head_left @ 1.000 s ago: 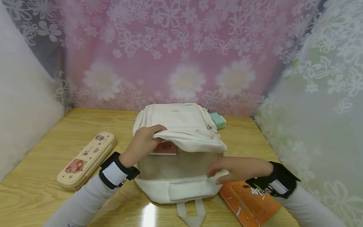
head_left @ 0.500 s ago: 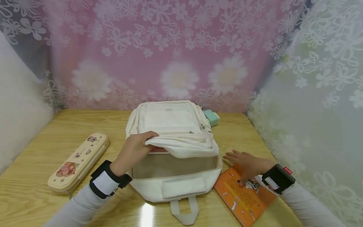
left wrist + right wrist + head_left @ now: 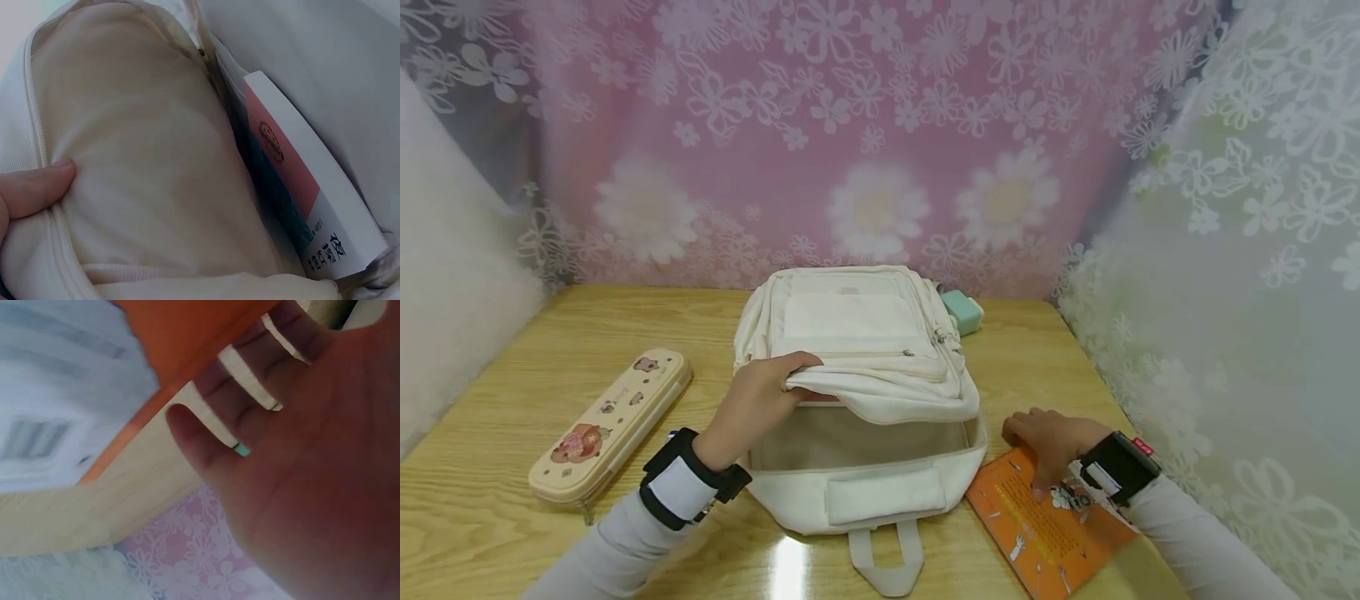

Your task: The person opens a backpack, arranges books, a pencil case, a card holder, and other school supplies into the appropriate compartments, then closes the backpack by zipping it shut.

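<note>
A cream backpack [image 3: 857, 321] lies on the wooden table with its main compartment unzipped. My left hand [image 3: 756, 410] pinches the raised edge of its flap, thumb on the inner lining in the left wrist view. Inside stands a white-edged book [image 3: 331, 206] with a pinkish-red and teal cover; the flap hides most of it from the head view. To the right of the bag, an orange book [image 3: 1037, 533] lies on the table. My right hand [image 3: 1054, 440] grips its far edge, thumb over the cover and fingers bent at the edge.
A cream pencil case [image 3: 613, 425] with bear pictures lies at the left. Behind the bag's right side is a mint-green item [image 3: 961, 312]. The bag's strap loop [image 3: 889, 562] reaches toward the front. Floral curtains [image 3: 865, 150] hang behind and beside the table.
My right hand has moved from the bag's opening to the orange book, and its spread fingers have bent at the book's edge. The left hand keeps holding the flap, which has sunk slightly.
</note>
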